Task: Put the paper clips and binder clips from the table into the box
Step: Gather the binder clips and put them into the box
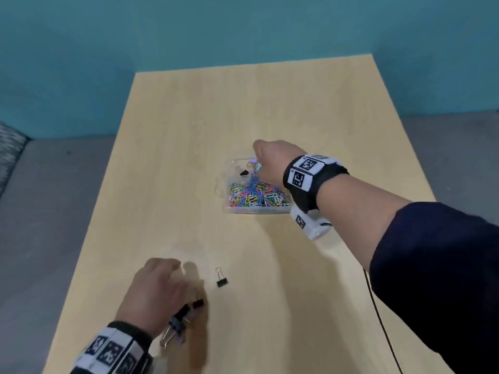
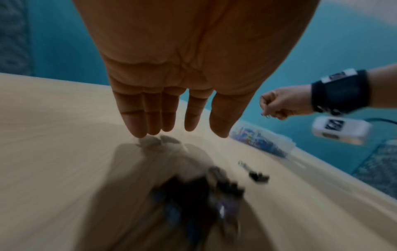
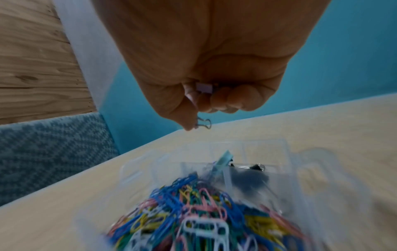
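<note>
Ok so a lilac binder clip (image 3: 203,88) is pinched in the right hand (image 1: 272,163) above the box (image 1: 229,209), w/ paper clips (image 1: 256,194) heaped inside. Left hand (image 1: 154,290), fingers straight, is held over the black binder clips (image 1: 189,309). Prob bounces out if dropped from this high.

On the pale wooden worktop (image 1: 189,157), right of centre: clear plastic box (image 1: 229,209) holding heaped coloured wire paper clips (image 1: 256,194). Near the front edge, left: cluster of black metal binder clips (image 1: 186,311); just right, apart, one lone black binder clip (image 1: 222,279).
</note>
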Motion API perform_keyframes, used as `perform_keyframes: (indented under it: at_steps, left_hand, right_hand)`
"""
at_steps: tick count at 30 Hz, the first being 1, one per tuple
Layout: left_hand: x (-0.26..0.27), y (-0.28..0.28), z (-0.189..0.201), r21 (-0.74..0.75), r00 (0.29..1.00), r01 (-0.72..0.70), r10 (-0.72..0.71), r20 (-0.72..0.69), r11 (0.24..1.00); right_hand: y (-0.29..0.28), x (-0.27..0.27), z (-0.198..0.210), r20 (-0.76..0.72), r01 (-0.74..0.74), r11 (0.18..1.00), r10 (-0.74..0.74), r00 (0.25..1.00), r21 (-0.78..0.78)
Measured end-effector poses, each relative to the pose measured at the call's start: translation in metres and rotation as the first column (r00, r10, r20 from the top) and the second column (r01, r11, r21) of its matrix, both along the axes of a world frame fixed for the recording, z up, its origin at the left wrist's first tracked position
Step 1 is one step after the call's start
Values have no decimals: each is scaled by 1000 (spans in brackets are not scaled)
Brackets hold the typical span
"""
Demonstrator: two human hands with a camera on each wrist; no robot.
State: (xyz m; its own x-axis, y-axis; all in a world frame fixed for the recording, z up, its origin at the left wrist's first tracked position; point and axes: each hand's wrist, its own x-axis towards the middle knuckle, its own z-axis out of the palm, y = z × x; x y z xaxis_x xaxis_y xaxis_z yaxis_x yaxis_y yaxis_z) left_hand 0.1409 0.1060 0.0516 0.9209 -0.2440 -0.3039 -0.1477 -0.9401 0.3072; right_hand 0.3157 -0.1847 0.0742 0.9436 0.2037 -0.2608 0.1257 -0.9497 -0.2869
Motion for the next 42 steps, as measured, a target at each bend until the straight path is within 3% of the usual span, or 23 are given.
perform_keyframes:
  at_steps: [2, 3, 5, 7, 10, 13, 16, 19, 23, 27, 32, 35, 37, 38, 39, 40, 42]
  left_hand:
    - [-33, 10, -5, 87, 995, 103, -101, -28, 991]
    - [-43, 15, -5, 115, 997, 63, -57, -57, 991]
    - [-57, 23, -8, 32, 991, -108, 110, -73, 994]
    - [-64, 27, -9, -76, 976, -218, 219, 12, 973]
    - [-71, 25, -15, -189, 966, -251, 258, 18, 949]
    - [-80, 24, -25, -163, 924, -378, 362, -123, 911]
    - [-84, 21, -38, -136, 938, -335, 316, -142, 932]
    - [-82, 20, -49, -129, 949, -298, 279, -148, 946]
    - [-80, 21, -56, -167, 963, -265, 250, -105, 950]
    - [-78, 19, -55, -208, 970, -243, 239, -43, 947]
    - [-72, 11, -50, -136, 975, -221, 221, -11, 966]
    - [-67, 13, -45, -196, 948, -317, 313, -51, 928]
    - [-64, 18, -39, -319, 894, -446, 431, -118, 836]
    - [-63, 22, -37, -401, 842, -536, 506, -188, 743]
    - [-61, 27, -35, -481, 765, -637, 568, -303, 602]
    - [-60, 33, -34, -551, 674, -724, 594, -440, 414]
    - [-59, 44, -32, -595, 519, -803, 530, -671, 33]
  right_hand:
    - [9, 18, -4, 2, -16, 999, 16, 1000, -31]
    - [13, 24, -7, 4, -29, 998, 29, 1000, -52]
    - [20, 30, -10, -12, -57, 994, 56, 998, -98]
    - [27, 29, -12, -46, -64, 990, 59, 997, -124]
    - [34, 18, -12, -36, -51, 987, 46, 998, -150]
    - [47, -10, -2, 40, -66, 991, 71, 997, -118]
    - [68, -56, 2, -15, -151, 988, 150, 989, -26]
    - [87, -103, -13, -163, -197, 980, 197, 967, 11]
    - [107, -142, -42, -301, -134, 990, 113, 947, -48]
    - [120, -155, -55, -295, -46, 998, 29, 955, -49]
    - [127, -154, -55, -302, -56, 997, 39, 953, -49]
    - [130, -153, -50, -319, -43, 998, 26, 947, -45]
    - [130, -155, -49, -337, -59, 996, 31, 941, -74]
    - [130, -156, -49, -353, -72, 994, 37, 935, -87]
    - [130, -158, -49, -363, -80, 993, 43, 931, -90]
    - [129, -160, -48, -369, -81, 993, 45, 928, -85]
    - [129, -160, -48, -387, -74, 995, 41, 921, -72]
